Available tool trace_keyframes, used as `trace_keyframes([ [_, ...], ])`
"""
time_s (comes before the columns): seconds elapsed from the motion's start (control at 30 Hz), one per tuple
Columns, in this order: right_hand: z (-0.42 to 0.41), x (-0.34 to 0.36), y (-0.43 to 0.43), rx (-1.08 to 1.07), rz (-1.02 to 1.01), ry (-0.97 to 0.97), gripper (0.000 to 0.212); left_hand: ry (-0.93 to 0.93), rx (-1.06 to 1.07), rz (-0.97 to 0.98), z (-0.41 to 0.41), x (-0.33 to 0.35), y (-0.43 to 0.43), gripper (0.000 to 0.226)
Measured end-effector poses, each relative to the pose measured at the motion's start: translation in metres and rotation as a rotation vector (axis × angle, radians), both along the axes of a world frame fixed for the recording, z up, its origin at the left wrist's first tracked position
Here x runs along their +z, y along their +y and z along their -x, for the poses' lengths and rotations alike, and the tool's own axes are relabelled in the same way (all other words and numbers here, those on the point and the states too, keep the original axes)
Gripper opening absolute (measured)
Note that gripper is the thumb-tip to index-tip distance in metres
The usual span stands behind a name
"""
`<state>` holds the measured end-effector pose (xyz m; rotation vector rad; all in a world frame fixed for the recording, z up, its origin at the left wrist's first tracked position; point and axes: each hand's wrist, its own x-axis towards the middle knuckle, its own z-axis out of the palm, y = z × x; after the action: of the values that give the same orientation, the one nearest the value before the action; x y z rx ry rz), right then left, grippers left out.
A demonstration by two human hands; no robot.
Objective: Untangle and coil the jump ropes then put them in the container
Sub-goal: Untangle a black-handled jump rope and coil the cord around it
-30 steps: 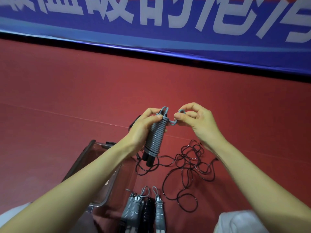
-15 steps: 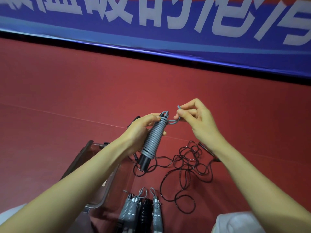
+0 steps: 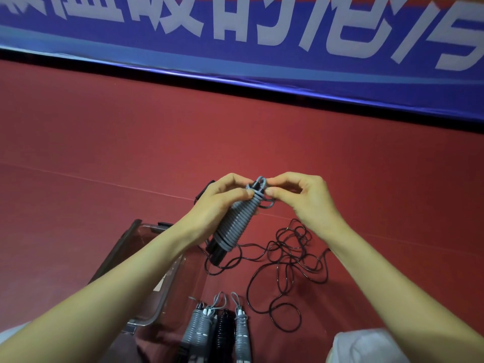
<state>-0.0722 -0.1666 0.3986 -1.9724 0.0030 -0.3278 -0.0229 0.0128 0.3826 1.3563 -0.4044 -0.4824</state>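
Below hands, nearest: coiled bundles (image 3: pixel 217 328) by clear container (image 3: pixel 157 310). Under right wrist: loose black rope (image 3: pixel 288 260), tangled. Left hand (image 3: pixel 222 203) grips grey coiled rope (image 3: pixel 235 224); long axis tilted, black handle end down toward left wrist, looped end up and away. Right hand (image 3: pixel 301 197) pinches top loop.

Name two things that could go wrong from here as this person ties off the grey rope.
1. The right hand only pinches the loose end atop the grey coiled rope; if it slips, the turns in the left hand may spring loose.
2. The black rope lies tangled on the floor below; a dangling end could snag it.
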Motion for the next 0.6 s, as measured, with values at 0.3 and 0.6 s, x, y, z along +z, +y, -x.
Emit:
trace_keyframes([
  [0.3, 0.0102, -0.0007, 0.0069, -0.021, 0.222, -0.001, 0.023, 0.005, -0.078, 0.004, -0.0020, 0.0044, 0.0044, 0.012],
  [0.6, 0.0086, 0.0042, -0.0015, 0.077, 0.184, 0.093, 0.024, -0.017, -0.116, -0.066, -0.0031, -0.0024, 0.0073, 0.018],
])
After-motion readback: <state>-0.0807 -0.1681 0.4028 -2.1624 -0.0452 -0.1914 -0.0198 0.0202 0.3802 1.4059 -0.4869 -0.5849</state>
